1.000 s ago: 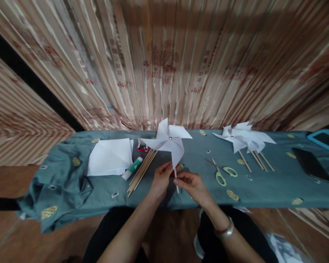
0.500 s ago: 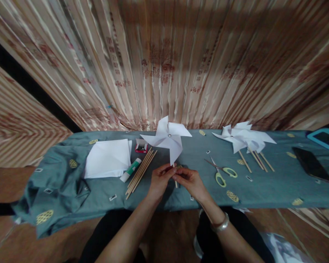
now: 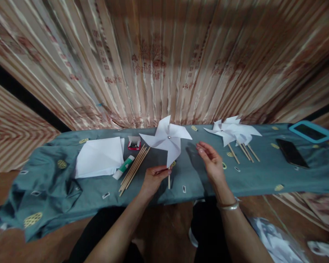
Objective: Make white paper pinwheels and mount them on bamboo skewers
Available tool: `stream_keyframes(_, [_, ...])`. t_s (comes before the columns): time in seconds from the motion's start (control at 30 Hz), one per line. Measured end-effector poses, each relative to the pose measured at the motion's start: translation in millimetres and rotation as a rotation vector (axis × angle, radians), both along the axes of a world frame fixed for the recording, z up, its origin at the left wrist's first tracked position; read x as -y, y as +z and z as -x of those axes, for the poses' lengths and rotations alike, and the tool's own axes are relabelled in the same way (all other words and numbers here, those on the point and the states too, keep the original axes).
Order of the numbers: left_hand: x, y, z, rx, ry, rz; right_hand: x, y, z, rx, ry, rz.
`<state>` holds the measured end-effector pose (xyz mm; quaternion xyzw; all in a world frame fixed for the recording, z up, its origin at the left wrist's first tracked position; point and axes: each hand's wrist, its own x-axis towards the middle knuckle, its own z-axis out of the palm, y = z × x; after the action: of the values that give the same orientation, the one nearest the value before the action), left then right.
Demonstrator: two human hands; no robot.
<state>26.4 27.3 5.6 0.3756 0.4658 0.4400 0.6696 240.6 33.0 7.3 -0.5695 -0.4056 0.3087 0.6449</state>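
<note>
My left hand (image 3: 152, 176) pinches the wooden stick of a white paper pinwheel (image 3: 167, 140) and holds it upright over the teal-covered table (image 3: 57, 182). My right hand (image 3: 211, 160) hovers to the right of the pinwheel with its fingers stretched out and nothing in it. It covers most of the yellow-handled scissors. Several finished white pinwheels (image 3: 231, 132) on sticks lie further right.
Left of my hands lie a bundle of wooden sticks (image 3: 133, 168), a glue stick (image 3: 123, 167), a small red box (image 3: 133, 143) and a stack of white paper (image 3: 100, 157). A black phone (image 3: 292, 152) and a blue-edged tablet (image 3: 311, 131) lie at the far right. A striped curtain hangs behind.
My right hand has let go of the stick and moved up and to the right with its fingers open. The left hand alone now holds the pinwheel. The view has shifted slightly.
</note>
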Motion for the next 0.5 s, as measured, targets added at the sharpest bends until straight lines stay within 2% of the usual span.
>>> stream_keyframes(0.2, [2.0, -6.7, -4.8, -0.017, -0.054, 0.007, 0.2, -1.2, 2.9, 0.159, 0.020, -0.020])
stream_keyframes(0.5, [-2.5, -10.6, -4.5, -0.056, -0.055, -0.080, 1.0, 1.5, 11.9, 0.020, 0.006, 0.035])
